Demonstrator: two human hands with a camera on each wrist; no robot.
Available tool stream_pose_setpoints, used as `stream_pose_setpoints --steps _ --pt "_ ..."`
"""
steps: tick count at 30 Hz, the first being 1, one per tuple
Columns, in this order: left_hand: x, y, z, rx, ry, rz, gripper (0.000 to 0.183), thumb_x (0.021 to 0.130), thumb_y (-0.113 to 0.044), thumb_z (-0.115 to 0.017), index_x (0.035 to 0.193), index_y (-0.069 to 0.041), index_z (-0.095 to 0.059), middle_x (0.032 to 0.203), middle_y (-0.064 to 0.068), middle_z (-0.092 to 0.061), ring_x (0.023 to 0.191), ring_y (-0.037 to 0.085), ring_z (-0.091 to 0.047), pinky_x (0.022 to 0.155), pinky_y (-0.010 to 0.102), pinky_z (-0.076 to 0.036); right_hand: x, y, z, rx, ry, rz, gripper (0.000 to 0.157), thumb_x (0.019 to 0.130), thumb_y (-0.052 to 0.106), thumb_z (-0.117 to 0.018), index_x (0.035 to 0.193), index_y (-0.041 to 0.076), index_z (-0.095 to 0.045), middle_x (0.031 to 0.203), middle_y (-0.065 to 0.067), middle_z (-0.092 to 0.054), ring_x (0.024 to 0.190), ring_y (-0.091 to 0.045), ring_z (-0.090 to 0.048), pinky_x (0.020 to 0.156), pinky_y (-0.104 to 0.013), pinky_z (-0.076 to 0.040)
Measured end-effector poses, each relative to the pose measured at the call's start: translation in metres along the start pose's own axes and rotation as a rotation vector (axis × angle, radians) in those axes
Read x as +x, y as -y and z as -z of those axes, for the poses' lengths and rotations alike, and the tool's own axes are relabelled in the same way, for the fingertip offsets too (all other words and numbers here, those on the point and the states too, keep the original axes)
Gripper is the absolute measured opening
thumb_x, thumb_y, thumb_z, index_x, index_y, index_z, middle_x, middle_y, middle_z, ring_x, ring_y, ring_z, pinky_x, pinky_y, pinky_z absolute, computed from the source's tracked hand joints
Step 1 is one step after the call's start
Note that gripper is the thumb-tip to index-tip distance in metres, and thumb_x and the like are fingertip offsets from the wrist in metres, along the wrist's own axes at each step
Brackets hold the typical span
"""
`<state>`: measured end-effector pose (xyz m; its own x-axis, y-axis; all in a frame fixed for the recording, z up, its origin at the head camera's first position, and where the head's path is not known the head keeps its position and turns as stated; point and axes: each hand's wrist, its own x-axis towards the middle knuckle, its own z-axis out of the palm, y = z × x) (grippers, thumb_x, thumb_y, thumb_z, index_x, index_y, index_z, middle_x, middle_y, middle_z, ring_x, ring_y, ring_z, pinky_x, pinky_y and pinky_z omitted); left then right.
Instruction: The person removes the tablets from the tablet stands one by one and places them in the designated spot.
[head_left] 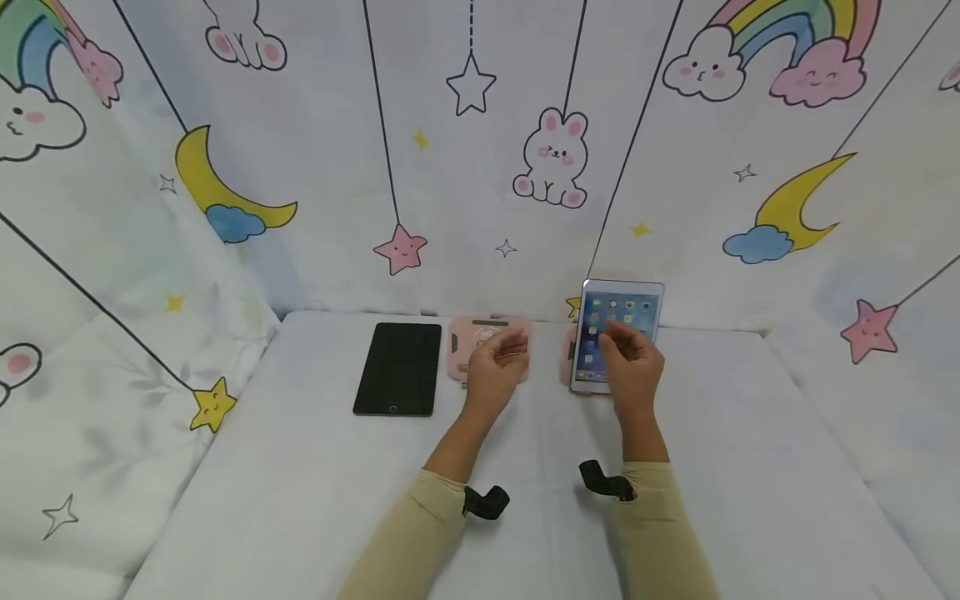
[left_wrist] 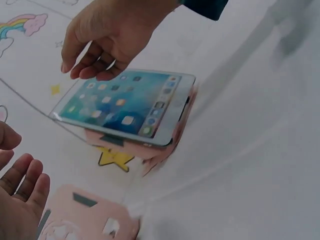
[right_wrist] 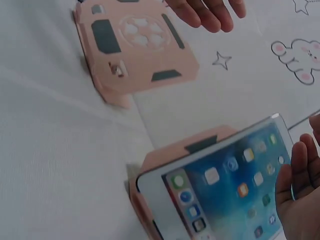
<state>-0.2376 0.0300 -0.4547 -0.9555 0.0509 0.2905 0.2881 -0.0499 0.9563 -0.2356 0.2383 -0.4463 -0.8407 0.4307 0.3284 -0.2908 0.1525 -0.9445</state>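
Hovering by the white tablet (left_wrist: 127, 107), the right hand (head_left: 636, 358) had its fingers bent loosely, with nothing seen in their grasp; whether a fingertip touched the glass could not be told. The white tablet showed a lit screen with rows of icons and stood at the back of the desk (head_left: 555, 533), propped at a tilt. A pink holder (right_wrist: 170, 152) with a grey patch lay behind and beneath the white tablet, its edge showing past the tablet's border.

To the left of the white tablet, with a gap between, was a pink case (right_wrist: 145, 60) with dark grey panels and a round pattern of cutouts. The left hand (head_left: 498, 367) hung near this pink case, also left of the white tablet, its fingers slack, slightly curled and holding nothing.

Farther left of the white tablet, past the pink case, a black tablet (head_left: 399, 369) lay flat with its screen dark. Behind the white tablet rose a backdrop cloth (head_left: 322, 108) printed with stars, moons, rabbits and rainbows. Nearer the person than the white tablet were two beige sleeves (head_left: 660, 533), each with a black wrist device (head_left: 486, 502) at the cuff.
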Motion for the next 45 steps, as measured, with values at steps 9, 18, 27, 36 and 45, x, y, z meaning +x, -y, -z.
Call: stream_pose_setpoints --steps 9,18,27,36,45 --pt "-0.006 0.025 -0.062 0.05 0.09 0.097 0.047 0.088 -0.007 -0.066 0.134 -0.004 -0.057 0.124 0.014 -0.063 0.113 0.025 -0.062 0.098 0.03 -0.053 0.012 -0.035 0.047 -0.047 -0.164 -0.039 0.032 0.085 0.005 -0.073 0.116 -0.003 -0.067 0.097 0.001 -0.067 0.09 -0.008 -0.061 0.075 -0.013 -0.049" --pt "-0.014 0.054 -0.094 0.117 0.063 0.19 0.06 0.079 -0.003 -0.073 0.137 -0.005 -0.055 0.121 0.009 -0.059 0.112 0.02 -0.057 0.099 0.033 -0.051 0.014 -0.074 0.081 -0.107 -0.189 -0.204 0.041 0.081 0.003 -0.077 0.12 -0.002 -0.066 0.097 0.002 -0.067 0.082 -0.002 -0.061 0.067 -0.008 -0.048" --pt "-0.02 0.063 -0.1 0.106 0.056 0.209 0.062 0.076 0.001 -0.073 0.135 -0.005 -0.055 0.119 0.011 -0.057 0.11 0.025 -0.055 0.099 0.039 -0.051 0.011 -0.085 0.085 -0.208 -0.1 -0.246 0.04 0.083 0.007 -0.076 0.121 -0.001 -0.065 0.095 0.008 -0.064 0.082 0.002 -0.061 0.07 -0.005 -0.048" --pt "-0.023 0.062 -0.103 0.12 0.004 0.24 0.064 0.076 0.003 -0.071 0.136 -0.007 -0.054 0.12 0.01 -0.055 0.111 0.023 -0.056 0.099 0.036 -0.052 0.008 -0.084 0.078 -0.3 -0.099 -0.26 0.04 0.082 0.005 -0.075 0.12 0.003 -0.065 0.11 -0.003 -0.061 0.087 -0.003 -0.057 0.069 -0.006 -0.047" --pt "-0.022 0.06 -0.104 0.105 -0.002 0.252 0.069 0.069 0.007 -0.071 0.135 -0.009 -0.056 0.117 0.01 -0.056 0.107 0.023 -0.055 0.097 0.036 -0.053 0.011 -0.091 0.078 -0.303 -0.089 -0.229 0.039 0.084 0.0 -0.071 0.121 0.0 -0.059 0.106 -0.005 -0.057 0.092 -0.008 -0.052 0.074 -0.006 -0.044"
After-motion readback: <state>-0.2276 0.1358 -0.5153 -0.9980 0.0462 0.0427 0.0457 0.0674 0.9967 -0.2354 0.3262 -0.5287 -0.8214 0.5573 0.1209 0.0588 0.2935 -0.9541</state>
